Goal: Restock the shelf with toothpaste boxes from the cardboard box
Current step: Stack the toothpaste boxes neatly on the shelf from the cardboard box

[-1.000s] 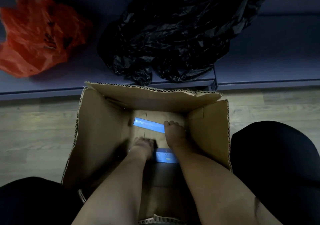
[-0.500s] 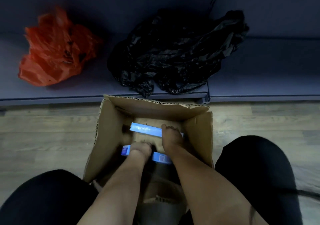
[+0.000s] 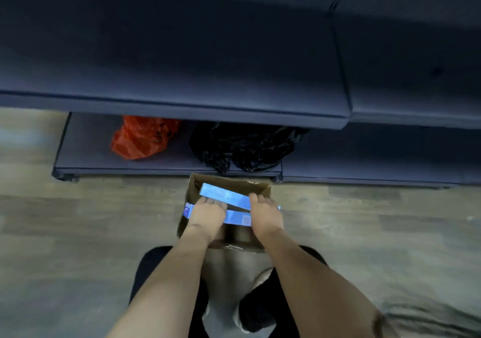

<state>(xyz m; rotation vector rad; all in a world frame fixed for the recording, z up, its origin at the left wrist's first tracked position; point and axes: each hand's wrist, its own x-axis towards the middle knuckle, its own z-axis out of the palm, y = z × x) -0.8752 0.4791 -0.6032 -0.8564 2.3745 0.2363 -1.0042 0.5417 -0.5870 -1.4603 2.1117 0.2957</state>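
At frame centre, left hand (image 3: 207,214) gripped a long blue toothpaste box (image 3: 235,217) over the open brown cardboard box (image 3: 191,194). Right hand (image 3: 264,214) gripped another blue toothpaste box (image 3: 223,194), angled w/ its far end toward upper left.

cardboard box (image 3: 194,194): brown corrugated card, matt, rough at its cut rim
toothpaste boxes (image 3: 223,194): blue printed card, smooth, slightly glossy (the print is too blurred to read)
shelf (image 3: 182,77): dark blue boards, smooth and matt
orange bag (image 3: 141,138): thin crinkled plastic, at the lower shelf's left end
black bag (image 3: 247,145): glossy creased plastic
floor (image 3: 78,233): wood-grain planks, dull sheen
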